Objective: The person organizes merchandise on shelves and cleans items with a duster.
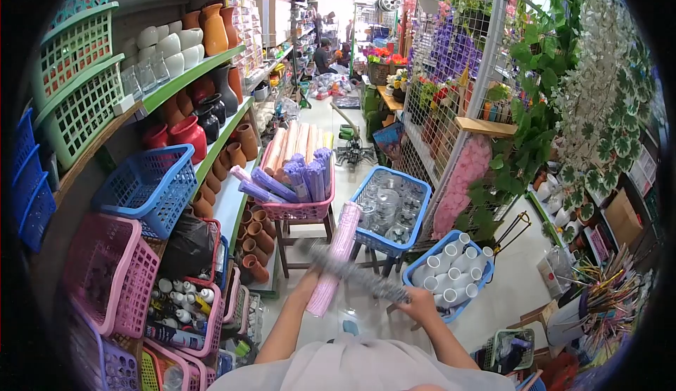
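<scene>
My left hand holds a long pink patterned roll tilted upright in front of me; its fingers are mostly hidden behind the roll and the duster. Closed around the near end of a grey fluffy duster is my right hand. The duster lies across the front of the roll, and its far end is smeared by motion. Just beyond, a pink basket holds purple-wrapped bundles and several pale rolls.
A blue basket of clear glass jars stands on a stool ahead. To its right is a blue basket of white cylinders. Shelves with clay pots and baskets line the left; a wire rack with flowers stands right. People are far down the aisle.
</scene>
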Demonstrator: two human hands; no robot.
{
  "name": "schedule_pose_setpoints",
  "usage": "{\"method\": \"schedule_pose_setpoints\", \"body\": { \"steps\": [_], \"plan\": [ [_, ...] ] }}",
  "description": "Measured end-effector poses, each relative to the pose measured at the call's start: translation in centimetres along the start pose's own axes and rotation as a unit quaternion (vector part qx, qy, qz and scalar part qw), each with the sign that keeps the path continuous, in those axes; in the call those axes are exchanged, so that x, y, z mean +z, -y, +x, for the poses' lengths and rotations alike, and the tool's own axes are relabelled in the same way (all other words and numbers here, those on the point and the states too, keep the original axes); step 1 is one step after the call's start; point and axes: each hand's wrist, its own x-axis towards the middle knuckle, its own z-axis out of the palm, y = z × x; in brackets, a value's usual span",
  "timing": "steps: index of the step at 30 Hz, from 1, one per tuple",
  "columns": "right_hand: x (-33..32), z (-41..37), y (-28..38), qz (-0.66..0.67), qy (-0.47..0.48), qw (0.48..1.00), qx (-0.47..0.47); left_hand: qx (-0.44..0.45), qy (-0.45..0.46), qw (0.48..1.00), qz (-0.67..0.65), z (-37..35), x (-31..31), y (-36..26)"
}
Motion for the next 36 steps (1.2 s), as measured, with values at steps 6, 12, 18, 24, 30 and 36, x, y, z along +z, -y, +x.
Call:
{"method": "schedule_pose_setpoints", "body": {
  "steps": [6,12,18,24,30,36],
  "plan": [
    [1.0,2.1,-2.3,-0.035,0.012,0.999,-0.032,0.012,0.019,0.999,0.032,1.5,-0.7,-0.7],
    [1.2,5.6,-2.6,-0.016,-0.024,0.999,0.04,0.029,0.007,0.996,0.079,4.7,-1.8,-0.1],
    [1.7,10.4,-5.7,-0.013,0.001,0.987,0.163,0.033,0.018,0.989,0.144,6.3,-1.9,-2.2],
    [2.8,16.8,-9.3,-0.045,-0.056,0.968,0.242,0.021,-0.022,0.996,0.078,9.1,-3.2,-2.3],
    [6.2,21.1,-13.1,-0.06,-0.029,0.979,0.192,0.052,-0.006,0.997,0.058,11.2,-3.1,-3.8],
    [9.1,22.2,-15.8,-0.1,-0.031,0.99,0.099,0.056,-0.032,0.991,0.117,13.3,-4.6,-2.8]
  ]
}}
